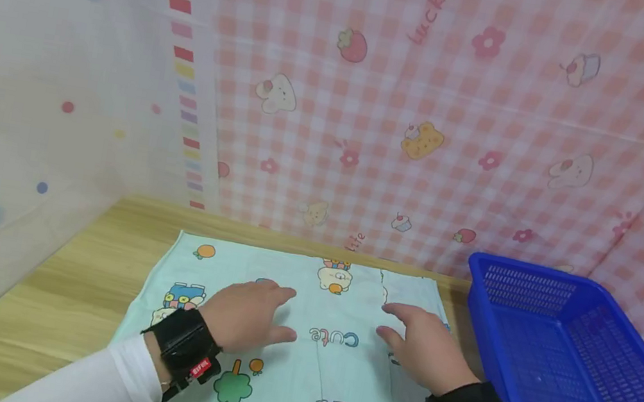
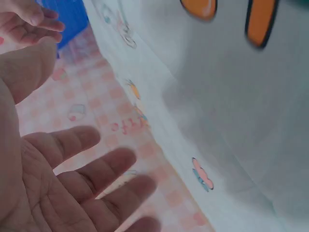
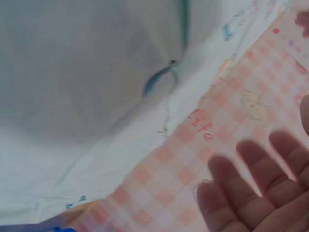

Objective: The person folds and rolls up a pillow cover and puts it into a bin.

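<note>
A pale mint cloth [image 1: 287,378], printed with cartoon animals, oranges, a tree and the word "cute", lies spread across the wooden table [image 1: 50,277]. Its right part looks folded over, with an edge line running front to back. My left hand [image 1: 243,315] hovers over the left middle of the cloth, thumb and fingers spread and pointing right. Opposite it, my right hand [image 1: 431,352] is over the right part, its fingers pointing left. Neither hand holds anything. Both wrist views show extended, separated fingers [image 2: 111,169] beside the cloth [image 3: 87,96].
To the right stands a blue plastic basket [image 1: 532,269] with mesh walls, close beside my right forearm. A pink checked curtain [image 1: 318,144] hangs behind the table, and a white printed sheet [image 1: 80,50] closes off the left side.
</note>
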